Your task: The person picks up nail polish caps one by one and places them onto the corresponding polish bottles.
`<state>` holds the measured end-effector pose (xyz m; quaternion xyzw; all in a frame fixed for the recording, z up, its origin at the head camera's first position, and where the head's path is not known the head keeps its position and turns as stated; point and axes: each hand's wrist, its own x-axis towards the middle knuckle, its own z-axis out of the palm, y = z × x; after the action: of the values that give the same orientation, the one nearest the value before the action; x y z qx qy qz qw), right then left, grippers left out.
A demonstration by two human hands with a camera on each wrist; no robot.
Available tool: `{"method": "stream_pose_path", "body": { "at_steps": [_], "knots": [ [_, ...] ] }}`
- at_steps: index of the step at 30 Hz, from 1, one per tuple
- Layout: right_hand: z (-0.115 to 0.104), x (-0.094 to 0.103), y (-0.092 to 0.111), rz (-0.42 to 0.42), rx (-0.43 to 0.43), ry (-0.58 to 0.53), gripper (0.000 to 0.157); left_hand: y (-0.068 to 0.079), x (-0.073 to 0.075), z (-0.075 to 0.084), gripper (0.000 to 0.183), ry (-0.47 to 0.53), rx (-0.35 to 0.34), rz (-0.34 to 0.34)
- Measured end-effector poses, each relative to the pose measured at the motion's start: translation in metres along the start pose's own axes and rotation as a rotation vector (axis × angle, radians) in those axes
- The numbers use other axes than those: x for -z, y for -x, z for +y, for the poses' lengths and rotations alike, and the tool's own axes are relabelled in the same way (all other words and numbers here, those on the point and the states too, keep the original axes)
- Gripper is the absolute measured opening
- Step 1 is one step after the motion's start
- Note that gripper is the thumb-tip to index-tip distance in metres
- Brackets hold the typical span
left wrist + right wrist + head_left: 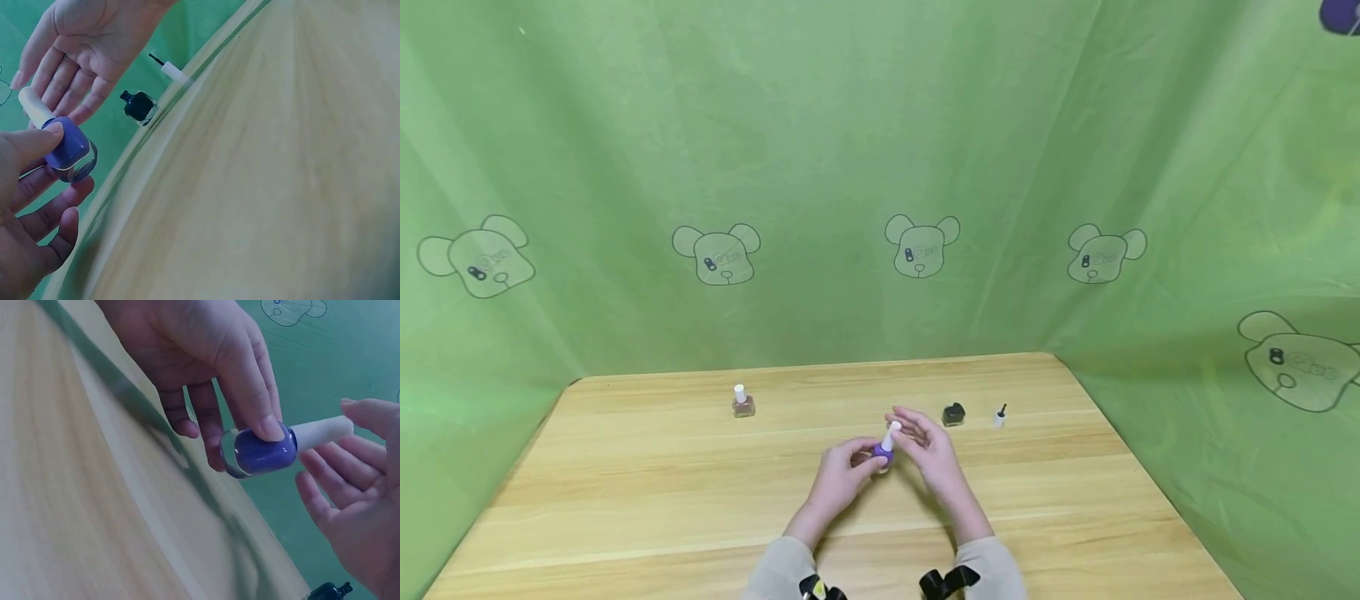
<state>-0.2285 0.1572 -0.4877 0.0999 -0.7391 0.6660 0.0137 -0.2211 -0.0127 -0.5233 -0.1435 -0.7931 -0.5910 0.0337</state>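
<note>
The left hand (pixel 838 477) has its grip pinched on the purple bottle (pixel 265 453), tilted above the desk (pixel 662 492) between both hands, apparently leaving the white cap (pixel 322 432) free for the right hand (pixel 934 454), fingers loose around it, contact unclear!

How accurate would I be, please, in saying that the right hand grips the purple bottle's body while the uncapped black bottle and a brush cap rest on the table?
Not quite: it is the left hand that grips the purple bottle's body, as the head view shows; the uncapped black bottle and brush cap rest on the table.
</note>
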Motion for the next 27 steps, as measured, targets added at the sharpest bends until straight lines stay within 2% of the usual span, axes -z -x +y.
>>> {"method": "stream_pose_path", "body": {
  "at_steps": [5, 11, 14, 20, 27],
  "knots": [
    [-0.001, 0.002, 0.001, -0.056, -0.007, -0.009, 0.038, 0.000, 0.001, 0.001, 0.029, 0.016, 0.008, -0.011],
    [0.001, 0.002, 0.001, -0.035, -0.013, 0.007, 0.031, 0.000, 0.002, 0.004, 0.029, -0.004, 0.020, -0.012],
    [0.000, 0.001, 0.001, -0.007, -0.024, 0.006, 0.029, 0.001, 0.002, 0.004, 0.029, -0.022, 0.020, -0.009],
    [-0.001, -0.003, 0.001, 0.103, -0.057, 0.026, 0.024, 0.000, 0.002, 0.004, 0.030, -0.059, 0.019, -0.005],
    [-0.001, -0.008, 0.001, 0.199, -0.039, 0.034, 0.023, 0.000, 0.001, 0.005, 0.030, -0.073, 0.010, -0.006]
  ]
}}
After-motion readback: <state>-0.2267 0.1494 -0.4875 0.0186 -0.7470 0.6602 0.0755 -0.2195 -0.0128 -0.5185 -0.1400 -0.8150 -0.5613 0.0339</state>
